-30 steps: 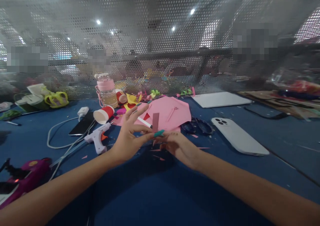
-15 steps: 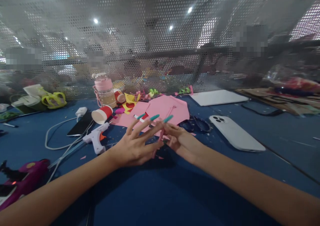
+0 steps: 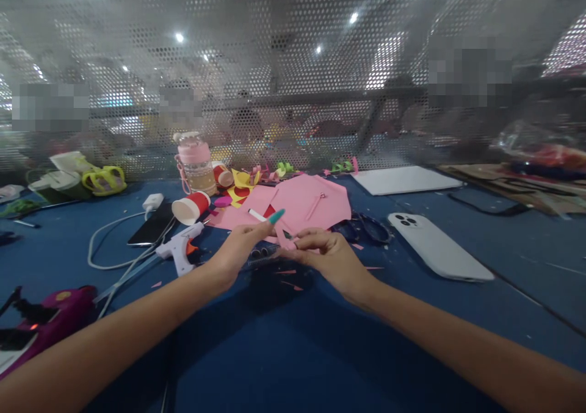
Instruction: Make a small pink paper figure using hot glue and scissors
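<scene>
Between my two hands is a narrow pink paper strip [image 3: 284, 238]. My right hand [image 3: 330, 255] pinches its right end with bent fingers. My left hand [image 3: 240, 249] is at the strip's left side, its thumb with a long teal nail pointing up; its other fingers are mostly hidden, and whether it grips the strip is unclear. Behind the hands lie pink paper sheets [image 3: 315, 196], with a thin pink rolled piece [image 3: 315, 205] on top. A white marker [image 3: 257, 215] lies by my left thumb. Small pink scraps [image 3: 293, 285] are on the blue table below.
A glue gun [image 3: 180, 248], black phone [image 3: 151, 225], paper cup [image 3: 191, 208] and pink-lidded bottle [image 3: 195, 166] stand or lie left. Dark-handled scissors [image 3: 373, 230] and a white phone [image 3: 439, 246] are right. A perforated screen [image 3: 293, 71] rises behind.
My left hand's spread fingers have folded down and the hand has moved slightly left. The pink strip now shows more clearly between the hands. The view has shifted a little.
</scene>
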Action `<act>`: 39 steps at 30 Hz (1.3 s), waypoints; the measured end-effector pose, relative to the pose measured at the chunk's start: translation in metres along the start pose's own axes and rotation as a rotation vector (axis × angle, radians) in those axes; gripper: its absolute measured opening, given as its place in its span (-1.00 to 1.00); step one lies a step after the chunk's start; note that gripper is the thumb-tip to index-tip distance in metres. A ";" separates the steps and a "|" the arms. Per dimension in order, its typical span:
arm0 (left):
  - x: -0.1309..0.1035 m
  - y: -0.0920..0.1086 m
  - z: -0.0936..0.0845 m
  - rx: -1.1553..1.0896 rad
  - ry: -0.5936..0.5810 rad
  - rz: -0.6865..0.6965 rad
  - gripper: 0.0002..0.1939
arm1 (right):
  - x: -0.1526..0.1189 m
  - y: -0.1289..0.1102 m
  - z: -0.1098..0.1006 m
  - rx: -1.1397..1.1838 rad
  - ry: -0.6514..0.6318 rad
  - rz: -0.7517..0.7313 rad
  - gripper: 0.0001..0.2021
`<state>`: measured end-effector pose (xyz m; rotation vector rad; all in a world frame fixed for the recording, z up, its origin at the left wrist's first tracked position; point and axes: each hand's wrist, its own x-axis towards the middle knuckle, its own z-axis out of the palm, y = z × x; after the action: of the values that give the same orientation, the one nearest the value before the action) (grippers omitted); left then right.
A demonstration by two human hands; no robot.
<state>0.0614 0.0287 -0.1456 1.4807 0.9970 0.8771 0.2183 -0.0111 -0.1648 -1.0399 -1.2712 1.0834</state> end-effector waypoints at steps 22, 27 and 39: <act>-0.016 0.000 -0.015 0.971 0.237 1.249 -0.82 | -0.006 -0.014 0.007 0.692 -0.186 0.354 -0.79; -0.012 -0.003 -0.020 0.997 0.145 1.251 -0.72 | -0.006 -0.009 0.009 0.729 -0.099 0.410 -0.68; -0.015 -0.014 -0.010 0.929 -0.119 1.083 -0.29 | -0.004 0.002 0.007 0.465 -0.013 0.284 -0.81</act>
<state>0.0447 0.0196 -0.1580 2.9559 0.4284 1.0676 0.2109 -0.0149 -0.1675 -0.8676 -0.8331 1.5179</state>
